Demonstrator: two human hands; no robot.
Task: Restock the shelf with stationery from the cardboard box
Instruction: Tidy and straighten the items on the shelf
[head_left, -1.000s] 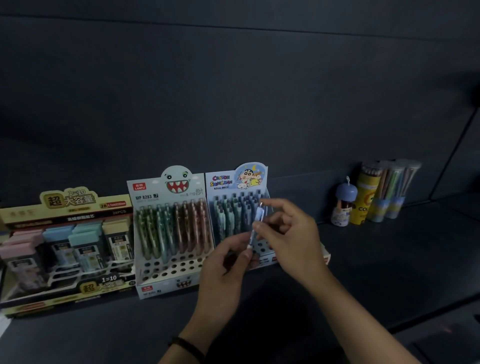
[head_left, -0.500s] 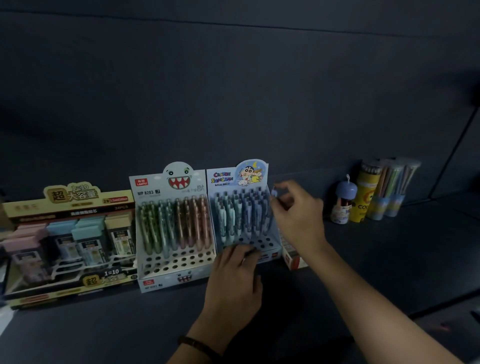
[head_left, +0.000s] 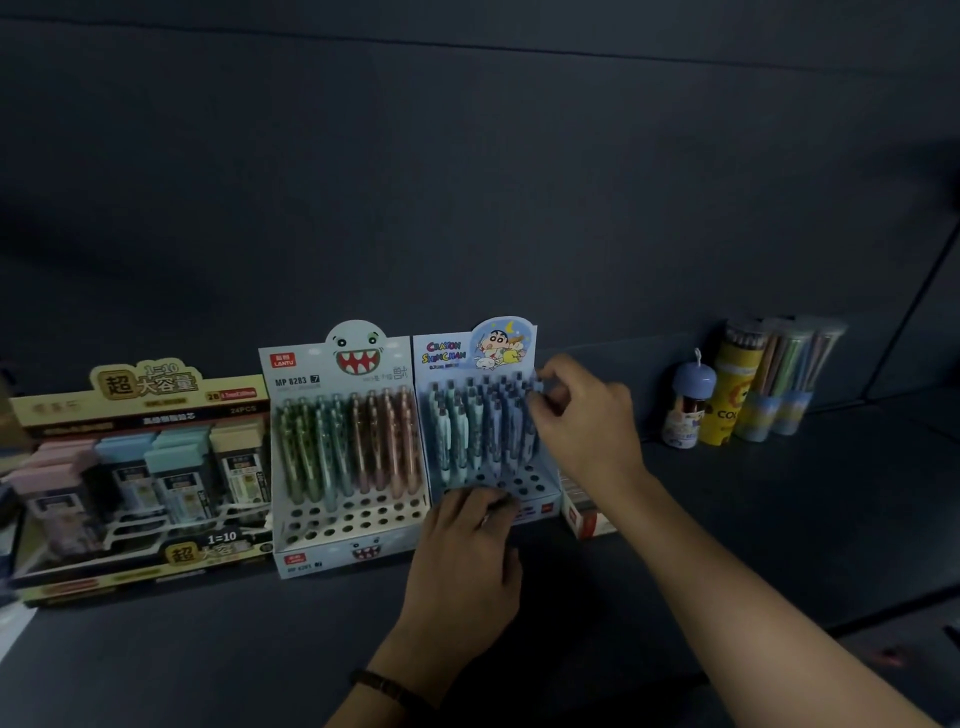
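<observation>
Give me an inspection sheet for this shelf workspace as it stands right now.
Surface: dark shelf, dimly lit.
Job's things: Crayon Shin-chan display, pens filling its rear rows, front holes unfilled.
Clutter: monster pen display and lead refill tray to its left; small box, blue-capped bottle and pencil tubes to its right.
Fingers: right hand curled at the back-right pen tops, pinch unclear; left hand rests on the display's front.
Cables: nothing seen.
Surroundings: dark back panel.
</observation>
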